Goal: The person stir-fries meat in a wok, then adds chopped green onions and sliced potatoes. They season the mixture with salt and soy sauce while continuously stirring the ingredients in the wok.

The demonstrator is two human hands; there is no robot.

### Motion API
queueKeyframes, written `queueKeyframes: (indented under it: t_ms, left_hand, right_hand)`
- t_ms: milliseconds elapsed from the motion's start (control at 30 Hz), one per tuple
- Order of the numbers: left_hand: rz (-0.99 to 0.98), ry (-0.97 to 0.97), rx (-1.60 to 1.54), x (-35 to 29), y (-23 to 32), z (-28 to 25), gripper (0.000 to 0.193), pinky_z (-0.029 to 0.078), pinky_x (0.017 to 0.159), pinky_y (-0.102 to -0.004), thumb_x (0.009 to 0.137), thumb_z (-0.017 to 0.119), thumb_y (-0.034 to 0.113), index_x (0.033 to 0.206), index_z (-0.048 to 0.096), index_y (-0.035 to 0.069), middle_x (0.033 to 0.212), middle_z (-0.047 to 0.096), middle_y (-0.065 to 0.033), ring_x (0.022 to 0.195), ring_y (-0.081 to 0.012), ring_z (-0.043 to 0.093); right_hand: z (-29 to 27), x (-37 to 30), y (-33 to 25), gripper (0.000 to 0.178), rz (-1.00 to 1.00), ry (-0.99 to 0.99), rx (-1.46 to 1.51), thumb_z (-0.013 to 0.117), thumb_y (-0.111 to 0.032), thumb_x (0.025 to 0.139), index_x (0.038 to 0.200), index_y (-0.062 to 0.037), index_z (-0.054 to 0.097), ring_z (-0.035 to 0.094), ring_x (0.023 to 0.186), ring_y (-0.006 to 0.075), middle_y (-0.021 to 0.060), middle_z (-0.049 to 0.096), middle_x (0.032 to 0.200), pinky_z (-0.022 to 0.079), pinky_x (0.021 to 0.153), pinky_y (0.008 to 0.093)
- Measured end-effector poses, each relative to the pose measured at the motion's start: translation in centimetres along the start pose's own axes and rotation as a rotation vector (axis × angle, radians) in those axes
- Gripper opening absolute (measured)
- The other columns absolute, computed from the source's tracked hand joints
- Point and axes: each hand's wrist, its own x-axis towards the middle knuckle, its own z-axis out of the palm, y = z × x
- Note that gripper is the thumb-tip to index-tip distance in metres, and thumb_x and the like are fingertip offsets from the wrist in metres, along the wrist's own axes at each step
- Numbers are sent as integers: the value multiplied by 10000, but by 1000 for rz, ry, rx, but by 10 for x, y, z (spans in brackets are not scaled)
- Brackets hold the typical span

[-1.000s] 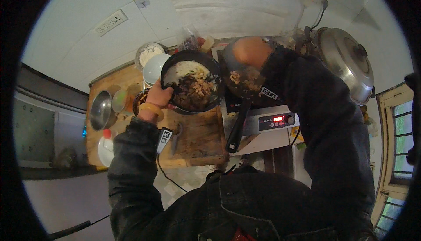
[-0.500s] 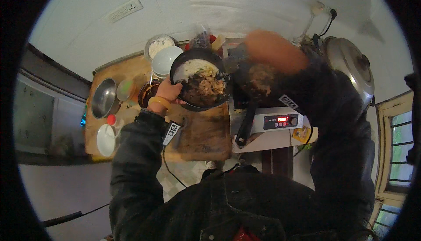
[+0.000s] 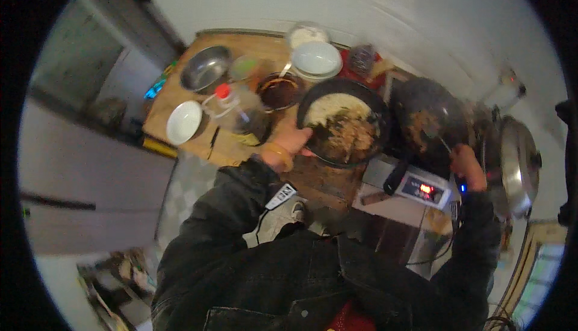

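Observation:
My left hand (image 3: 288, 139) grips the near-left rim of a round black pot (image 3: 383, 127), thumb over the edge. Inside lie a pale, rice-like layer (image 3: 334, 103) and brown chopped food (image 3: 352, 135). To its right a dark wok (image 3: 442, 99) sits on an induction cooker (image 3: 442, 194), with some brown food (image 3: 415, 127) left of its middle. At the wok's near-right side my right hand (image 3: 469, 167) is closed round the thin handle of a metal ladle or spatula (image 3: 445, 145). Its head dips into the wok; blur hides its exact shape.
Left of the pot stand a dark sauce bowl (image 3: 265, 92), a clear jug with a red cap (image 3: 238, 114), a white bowl (image 3: 183, 122) and a steel basin (image 3: 195, 69). Stacked white bowls (image 3: 316, 59) are behind. A large lidded metal pot (image 3: 521, 162) stands at the right.
My right hand, with the utensil, has come down from above the wok's far side to its near-right edge. The whole view has turned and shifted. My left hand still holds the pot.

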Motion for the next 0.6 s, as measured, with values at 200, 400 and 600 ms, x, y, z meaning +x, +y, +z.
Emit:
queueKeyframes:
  t_ms: [200,400,600]
  left_hand:
    - [-93,115,-34,-83,-23,-31,431,557,484,-281,926,510,84,1356,479,64,1027,653,-70,673,-147,646]
    - [-137,187,-151,-105,-19,-33,466,501,457,-222,926,491,103,1389,443,64,1011,675,-64,641,-120,631]
    - [-168,386,-279,-115,-47,-32,452,458,414,-217,907,484,56,1359,461,54,976,684,-65,584,-123,608]
  right_hand:
    - [53,17,10,157,-265,100,-110,617,-102,841,835,54,633,623,486,283,165,608,619,459,414,410]
    - [-1,81,-9,241,-273,181,-255,662,-194,862,930,37,660,641,795,413,230,663,872,493,687,472]
    - [-62,141,-56,222,-457,365,413,596,-179,971,1019,26,664,605,719,164,113,656,798,476,680,308]
